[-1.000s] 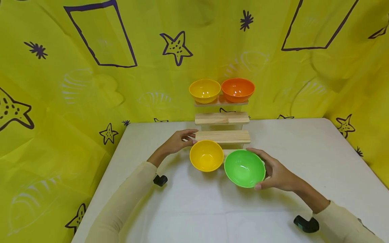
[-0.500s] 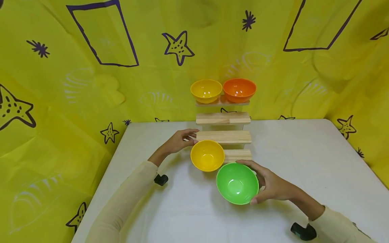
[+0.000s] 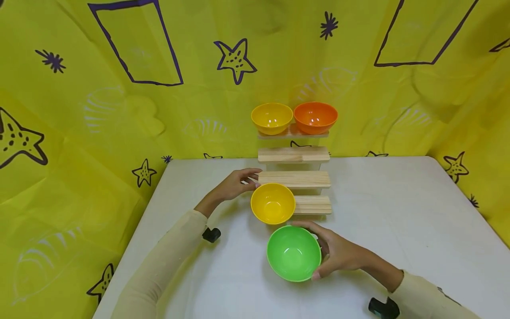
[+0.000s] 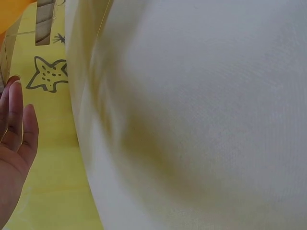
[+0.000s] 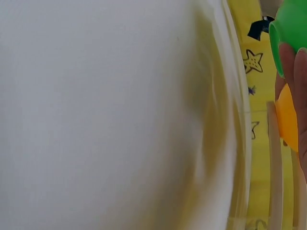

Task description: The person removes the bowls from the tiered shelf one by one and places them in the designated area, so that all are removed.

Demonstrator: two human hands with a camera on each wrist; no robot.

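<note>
A green bowl [image 3: 294,253] is held by its right side in my right hand [image 3: 338,252], over the table in front of a stepped wooden rack [image 3: 295,179]. Thumb and fingers grip its rim and wall; part of the bowl [image 5: 295,28] also shows in the right wrist view. My left hand [image 3: 235,185] is at the rack's left side, its fingertips at the end of a middle step. In the left wrist view its fingers [image 4: 15,105] look loosely extended. Close by the left thumb, a yellow bowl [image 3: 273,204] sits on the left of the lowest step.
On the top step stand another yellow bowl [image 3: 272,118] and an orange bowl [image 3: 315,118], side by side. The rack is on a white-covered table [image 3: 398,208]. A yellow patterned curtain [image 3: 199,102] encloses the back and sides.
My right hand has carried the green bowl away from the lowest step, toward me and to the left, uncovering that step's right part. The left hand has hardly moved.
</note>
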